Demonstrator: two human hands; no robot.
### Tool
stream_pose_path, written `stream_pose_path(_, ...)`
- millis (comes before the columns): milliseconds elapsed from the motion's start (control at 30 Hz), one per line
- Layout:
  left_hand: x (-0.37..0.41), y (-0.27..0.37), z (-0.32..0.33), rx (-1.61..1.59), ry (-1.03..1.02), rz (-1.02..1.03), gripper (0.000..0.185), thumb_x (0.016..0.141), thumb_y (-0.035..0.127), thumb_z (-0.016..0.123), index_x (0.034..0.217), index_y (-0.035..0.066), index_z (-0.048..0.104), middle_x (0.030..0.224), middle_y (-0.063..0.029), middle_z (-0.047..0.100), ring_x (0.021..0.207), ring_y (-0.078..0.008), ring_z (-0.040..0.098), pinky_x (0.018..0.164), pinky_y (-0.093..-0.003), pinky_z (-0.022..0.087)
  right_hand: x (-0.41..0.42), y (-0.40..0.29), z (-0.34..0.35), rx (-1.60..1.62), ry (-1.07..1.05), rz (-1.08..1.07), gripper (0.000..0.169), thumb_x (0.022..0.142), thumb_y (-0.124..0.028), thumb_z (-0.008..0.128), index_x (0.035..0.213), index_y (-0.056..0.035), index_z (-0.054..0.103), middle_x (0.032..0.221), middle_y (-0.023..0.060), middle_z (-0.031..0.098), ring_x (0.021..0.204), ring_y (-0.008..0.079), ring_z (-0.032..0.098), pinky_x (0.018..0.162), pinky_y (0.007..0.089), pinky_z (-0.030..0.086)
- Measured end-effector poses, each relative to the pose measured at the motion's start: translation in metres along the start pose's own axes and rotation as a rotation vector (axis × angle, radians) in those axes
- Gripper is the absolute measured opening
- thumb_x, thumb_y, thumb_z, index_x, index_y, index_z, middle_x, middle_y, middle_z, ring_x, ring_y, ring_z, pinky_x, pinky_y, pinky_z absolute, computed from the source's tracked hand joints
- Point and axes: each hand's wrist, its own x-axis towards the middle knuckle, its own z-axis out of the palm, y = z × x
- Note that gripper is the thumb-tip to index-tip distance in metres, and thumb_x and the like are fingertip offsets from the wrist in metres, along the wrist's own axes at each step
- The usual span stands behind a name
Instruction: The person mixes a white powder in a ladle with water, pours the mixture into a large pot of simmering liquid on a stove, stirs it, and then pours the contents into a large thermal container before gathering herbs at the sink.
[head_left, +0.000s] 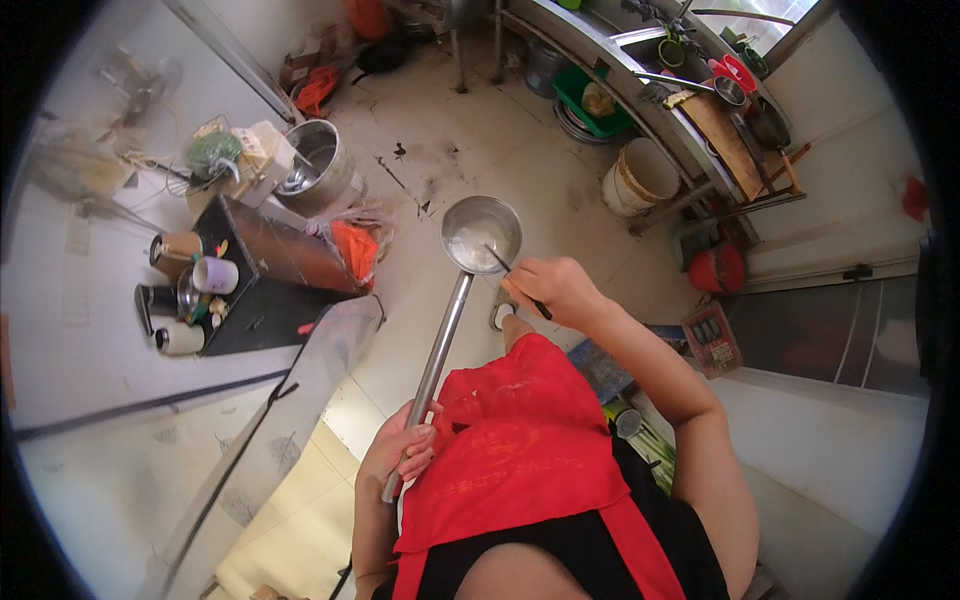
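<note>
A long-handled metal ladle (481, 206) is held out in front of my red apron (517, 442). Its bowl contains a whitish substance (474, 244), whose exact kind I cannot tell. Low on the tubular handle, my left hand (405, 439) is wrapped around the metal. My right hand (551, 289) grips a thin dark stick (541, 308), perhaps a chopstick. The stick's far end dips into the white contents of the bowl; the tip is hidden there.
A large metal pot (319, 161) stands on the left beside a dark cabinet (277, 255) holding cups. At right are a whitish bucket (637, 180) below a metal counter (701, 139) and a red bucket (716, 268). A curtain (277, 442) hangs at lower left.
</note>
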Motion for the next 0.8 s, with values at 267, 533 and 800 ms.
stream_pose_path(267,0.101,0.113,0.018,0.018,-0.020,-0.063,0.034,0.087,0.008,0.052,0.119,0.000,0.042,0.055,0.0017,0.035,0.034,-0.0058,0.034,0.029,-0.0203,0.029,0.085,0.126,-0.013,0.065,0.002,-0.008,0.013,0.079,-0.012,0.062,0.072,-0.0071,0.052,0.068,0.0079,0.050,0.058,0.0290,0.054,0.049,0.0385,0.043)
stream_pose_path(533,0.205,0.221,0.058,0.050,0.023,-0.066,0.037,0.087,0.010,0.054,0.118,-0.001,0.040,0.055,0.0028,0.034,0.032,-0.0038,0.031,0.027,-0.0189,0.026,0.172,0.244,-0.062,-0.003,-0.037,0.023,0.016,0.081,-0.015,0.060,0.068,-0.0089,0.051,0.066,0.0068,0.050,0.058,0.0281,0.055,0.049,0.0389,0.043)
stream_pose_path(800,0.291,0.317,0.059,0.016,-0.087,-0.104,0.036,0.089,0.009,0.050,0.122,0.001,0.039,0.057,0.0025,0.036,0.033,-0.0057,0.035,0.029,-0.0210,0.032,0.243,0.332,-0.077,-0.106,0.026,0.023,0.018,0.084,-0.016,0.060,0.068,-0.0083,0.054,0.065,0.0073,0.052,0.063,0.0270,0.056,0.077,0.0388,0.051)
